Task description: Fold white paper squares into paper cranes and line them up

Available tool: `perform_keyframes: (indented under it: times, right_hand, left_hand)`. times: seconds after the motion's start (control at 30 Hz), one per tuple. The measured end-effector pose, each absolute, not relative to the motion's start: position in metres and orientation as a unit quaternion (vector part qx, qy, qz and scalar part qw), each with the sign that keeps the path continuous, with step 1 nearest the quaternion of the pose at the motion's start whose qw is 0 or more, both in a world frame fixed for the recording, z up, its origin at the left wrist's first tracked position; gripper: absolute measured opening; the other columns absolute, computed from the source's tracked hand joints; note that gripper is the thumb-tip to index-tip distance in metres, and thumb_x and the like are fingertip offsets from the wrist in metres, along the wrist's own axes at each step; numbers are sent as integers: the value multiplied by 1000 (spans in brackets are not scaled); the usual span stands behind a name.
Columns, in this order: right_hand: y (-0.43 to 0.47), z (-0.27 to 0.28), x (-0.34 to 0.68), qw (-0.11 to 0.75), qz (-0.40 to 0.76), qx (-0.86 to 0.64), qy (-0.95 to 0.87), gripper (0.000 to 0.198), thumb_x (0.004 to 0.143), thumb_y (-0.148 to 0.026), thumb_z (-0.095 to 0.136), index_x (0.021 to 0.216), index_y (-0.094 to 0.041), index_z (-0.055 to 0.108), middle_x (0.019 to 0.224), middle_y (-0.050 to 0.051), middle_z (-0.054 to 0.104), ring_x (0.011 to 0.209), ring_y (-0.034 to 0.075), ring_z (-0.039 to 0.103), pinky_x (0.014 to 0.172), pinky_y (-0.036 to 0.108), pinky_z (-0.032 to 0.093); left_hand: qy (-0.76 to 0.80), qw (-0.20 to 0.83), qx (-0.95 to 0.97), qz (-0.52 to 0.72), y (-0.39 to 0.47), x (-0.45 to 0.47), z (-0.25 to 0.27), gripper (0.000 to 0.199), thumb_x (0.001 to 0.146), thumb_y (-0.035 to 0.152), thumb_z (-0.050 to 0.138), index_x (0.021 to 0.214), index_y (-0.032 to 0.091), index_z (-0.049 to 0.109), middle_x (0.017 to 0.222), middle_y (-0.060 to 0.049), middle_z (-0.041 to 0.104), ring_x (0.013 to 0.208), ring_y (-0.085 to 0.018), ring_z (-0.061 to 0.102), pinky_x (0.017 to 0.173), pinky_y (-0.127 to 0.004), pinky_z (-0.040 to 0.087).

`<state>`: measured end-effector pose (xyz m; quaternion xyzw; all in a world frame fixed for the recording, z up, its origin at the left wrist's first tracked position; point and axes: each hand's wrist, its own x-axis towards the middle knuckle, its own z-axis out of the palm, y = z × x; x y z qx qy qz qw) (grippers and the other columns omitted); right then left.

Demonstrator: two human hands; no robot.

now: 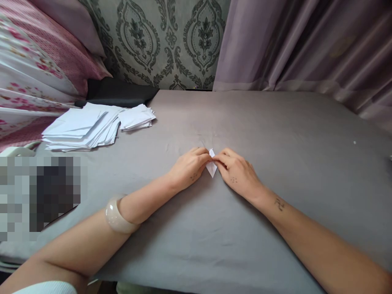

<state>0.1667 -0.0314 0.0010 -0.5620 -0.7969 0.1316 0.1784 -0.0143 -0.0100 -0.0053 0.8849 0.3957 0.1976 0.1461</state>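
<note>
The left hand [191, 166] and right hand [239, 171] pinch a small, white, folded-paper diamond [212, 169] between them. Its long axis runs near to far.

Bare to the camera, the left forearm [92, 237] slants up from the lower left and the right forearm [318, 241] angles in from the lower right, converging near the center of view. The left grip [190, 166] and the right grip [237, 173] face each other, backs turned up, with fingers [203, 156] bent and tips pinched in close. The left wrist [176, 183] and right wrist [260, 194] extend nearly straight from the arms. Small dark dots [234, 179] mark the back of each grip, while a dark inked figure [279, 203] sits just above the right wrist.
</note>
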Motion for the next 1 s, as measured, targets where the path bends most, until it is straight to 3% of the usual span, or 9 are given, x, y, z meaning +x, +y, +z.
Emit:
perform_keyframes:
  times: [0.2, 0.4, 0.57, 0.73, 1.0]
  right_hand:
    - [-39, 13, 168, 49, 7, -508, -860, 37, 92, -13, 37, 114, -26, 63, 107, 4, 62, 70, 13, 57, 49, 29, 22]
    - [-41, 22, 170, -19, -20, -494, -869, 37, 89, -9, 36, 110, -20, 64, 108, 7, 63, 74, 16, 59, 49, 30, 21]
    - [-31, 18, 181, 71, 73, -546, -831, 29, 85, -14, 44, 94, -23, 70, 106, 2, 65, 73, 15, 59, 55, 29, 31]
    - [-20, 6, 187, 192, 208, -571, -771, 27, 79, -14, 46, 84, -23, 71, 99, -1, 67, 76, 13, 59, 64, 26, 41]
    - [-19, 4, 182, 229, 295, -598, -709, 26, 77, -17, 49, 85, -22, 73, 89, 1, 68, 67, 12, 56, 66, 26, 44]
  left_hand:
    - [383, 44, 921, 52, -19, -16, 10, 34, 92, 11, 34, 105, 16, 65, 98, -8, 65, 92, -21, 57, 66, -29, 48]
    - [397, 52, 913, 80, -22, -15, 12, 29, 87, 13, 41, 94, 16, 68, 95, -10, 66, 94, -22, 58, 63, -27, 49]
    - [428, 80, 891, 133, -20, -16, 7, 24, 78, 13, 47, 85, 17, 69, 89, -9, 67, 87, -21, 59, 62, -27, 49]
    - [427, 94, 884, 165, -19, -15, 5, 25, 82, 18, 47, 93, 19, 70, 87, -6, 66, 83, -19, 58, 62, -27, 46]
    - [410, 97, 888, 182, -20, -10, 3, 31, 93, 36, 44, 96, 21, 70, 94, -7, 62, 87, -19, 56, 67, -28, 45]
